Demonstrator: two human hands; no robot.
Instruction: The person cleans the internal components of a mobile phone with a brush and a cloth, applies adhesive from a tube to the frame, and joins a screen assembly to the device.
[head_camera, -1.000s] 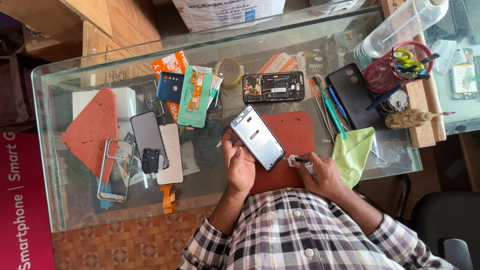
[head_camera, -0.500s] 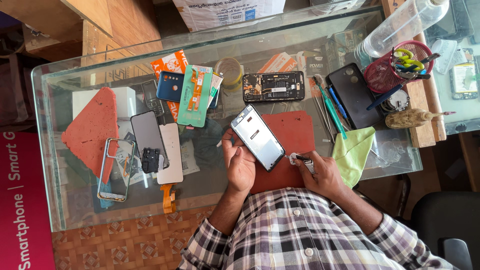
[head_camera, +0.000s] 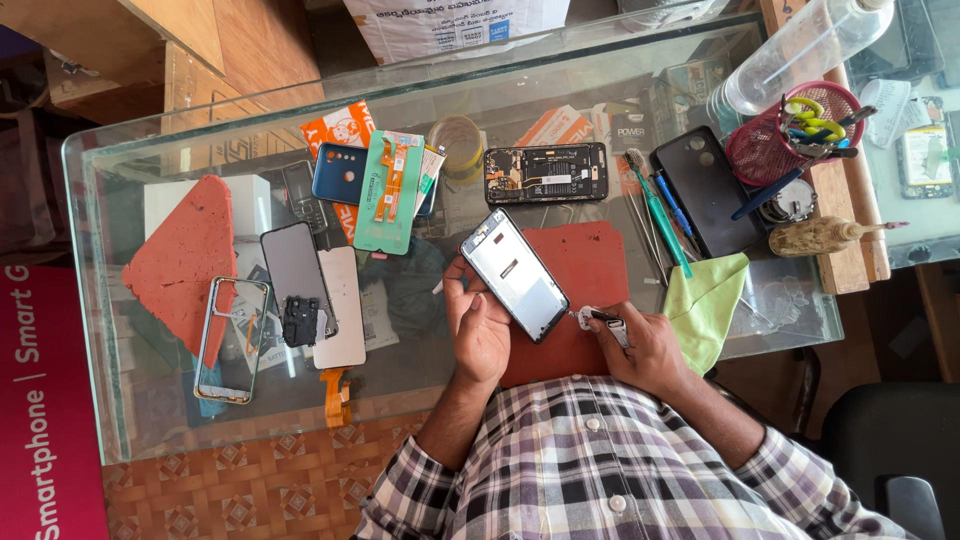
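Right now my left hand (head_camera: 480, 335) steadies the pale rectangular phone frame (head_camera: 515, 275) on the red rubber mat (head_camera: 585, 265) while my right hand (head_camera: 645, 350) pinches a small metal tool (head_camera: 598, 320) at its corner, where a slip might gouge it.

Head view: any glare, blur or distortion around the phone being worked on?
Head view: sharp, bright daylight; the phone screen held by the left hand reflects pale light; the glass table shows see-through clutter; straight edges bow slightly toward the corners.
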